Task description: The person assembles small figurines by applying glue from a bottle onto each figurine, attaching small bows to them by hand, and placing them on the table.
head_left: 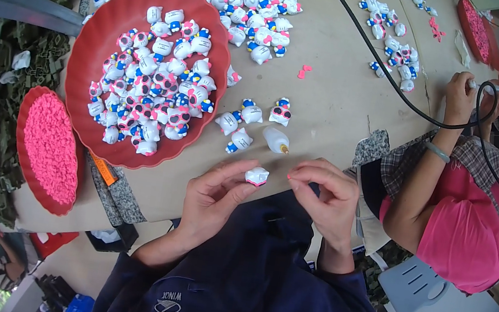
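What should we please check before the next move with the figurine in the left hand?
1. Left hand holding the white figurine: ok.
2. Right hand pinching a small pink piece: ok.
3. Bottle upright: not ok, it lies on its side.
4. Supply of pink pieces in the small red tray: ok, plenty there.
5. Figurine's surface free of marks: cannot tell, too small.

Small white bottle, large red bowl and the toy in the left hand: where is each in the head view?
Small white bottle (275,138): head view, middle of its body.
Large red bowl (121,13): head view, bare inner wall, upper left.
Toy (257,174): head view, its white surface.
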The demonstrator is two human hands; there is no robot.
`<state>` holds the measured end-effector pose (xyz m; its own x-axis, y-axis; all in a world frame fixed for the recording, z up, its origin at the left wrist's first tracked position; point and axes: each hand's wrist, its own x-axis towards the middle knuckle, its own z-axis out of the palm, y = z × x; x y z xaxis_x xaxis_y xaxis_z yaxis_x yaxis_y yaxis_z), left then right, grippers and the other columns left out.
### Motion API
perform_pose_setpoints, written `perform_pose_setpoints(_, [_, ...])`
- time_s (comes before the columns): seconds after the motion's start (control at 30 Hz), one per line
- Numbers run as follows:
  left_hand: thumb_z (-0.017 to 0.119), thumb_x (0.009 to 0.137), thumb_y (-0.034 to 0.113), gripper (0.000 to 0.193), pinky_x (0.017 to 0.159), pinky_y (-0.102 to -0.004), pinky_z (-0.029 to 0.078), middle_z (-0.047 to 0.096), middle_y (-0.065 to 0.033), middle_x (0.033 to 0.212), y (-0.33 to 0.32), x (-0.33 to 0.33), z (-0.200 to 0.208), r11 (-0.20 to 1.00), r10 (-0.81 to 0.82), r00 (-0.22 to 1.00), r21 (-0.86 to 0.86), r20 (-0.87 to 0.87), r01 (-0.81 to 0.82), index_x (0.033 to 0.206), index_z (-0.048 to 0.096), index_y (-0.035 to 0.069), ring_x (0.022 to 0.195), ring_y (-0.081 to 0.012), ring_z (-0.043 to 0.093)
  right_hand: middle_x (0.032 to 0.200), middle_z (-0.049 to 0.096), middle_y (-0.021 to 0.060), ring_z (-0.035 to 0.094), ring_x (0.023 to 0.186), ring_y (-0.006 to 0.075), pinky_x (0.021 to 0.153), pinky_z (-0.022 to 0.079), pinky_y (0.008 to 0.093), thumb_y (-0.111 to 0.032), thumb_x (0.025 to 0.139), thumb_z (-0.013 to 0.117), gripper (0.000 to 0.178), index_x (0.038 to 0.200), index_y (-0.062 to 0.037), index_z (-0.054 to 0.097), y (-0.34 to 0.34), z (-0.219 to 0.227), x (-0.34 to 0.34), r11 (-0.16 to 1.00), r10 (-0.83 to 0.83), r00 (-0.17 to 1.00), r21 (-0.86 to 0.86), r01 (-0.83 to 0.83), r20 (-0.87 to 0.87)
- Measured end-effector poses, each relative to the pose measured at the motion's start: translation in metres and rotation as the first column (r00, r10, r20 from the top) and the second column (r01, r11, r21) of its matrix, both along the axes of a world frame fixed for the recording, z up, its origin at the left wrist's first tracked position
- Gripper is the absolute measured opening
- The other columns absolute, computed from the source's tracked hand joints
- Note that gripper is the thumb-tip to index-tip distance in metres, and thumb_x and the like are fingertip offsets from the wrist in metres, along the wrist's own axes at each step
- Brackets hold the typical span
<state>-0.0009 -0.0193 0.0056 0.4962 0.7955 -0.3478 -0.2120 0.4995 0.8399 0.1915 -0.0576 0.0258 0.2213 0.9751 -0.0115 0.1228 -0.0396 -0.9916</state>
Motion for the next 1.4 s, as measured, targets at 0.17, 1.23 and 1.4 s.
perform_pose_setpoints(0.17, [0.058,0.085,-0.009,0.034,0.087,-0.0248,0.048,0.057,-0.0082,0.108,-0.002,0.001,0.0,1.0,0.002,1.0,0.016,-0.005,-0.002,0.119,0.056,-0.002,0.1,-0.0153,0.06,0.083,0.066,0.0108,0.061,0.07,0.0168,0.06,0.048,0.0241,0.007,0.072,0.068,0.016,0.086,0.0008,0.068,0.0,0.007,-0.01,0.999,-0.008,0.984,0.042,0.0,0.176])
perform_pose_setpoints(1.23, [0.067,0.078,-0.005,0.036,0.077,-0.0258,0.051,0.063,-0.0094,0.104,0.004,0.0,-0.001,0.844,-0.019,0.955,0.508,-0.295,0.173,0.112,0.065,0.006,0.092,-0.0181,0.063,0.079,0.066,0.0099,0.061,0.07,0.0225,0.062,0.049,0.0294,0.001,0.072,0.071,0.01,0.082,-0.0013,0.068,0.005,0.001,-0.008,0.988,0.146,0.943,0.004,-0.154,0.299])
perform_pose_setpoints(1.4, [0.064,0.08,-0.006,0.04,0.078,-0.0261,0.049,0.06,-0.011,0.11,0.005,0.001,0.008,0.842,-0.062,0.935,0.485,-0.35,0.238,0.118,0.061,0.006,0.091,-0.0203,0.063,0.076,0.066,0.0096,0.061,0.069,0.0201,0.061,0.048,0.0282,0.0,0.071,0.073,0.012,0.082,-0.0002,0.069,0.004,-0.002,-0.008,0.994,0.105,0.956,-0.011,-0.106,0.272])
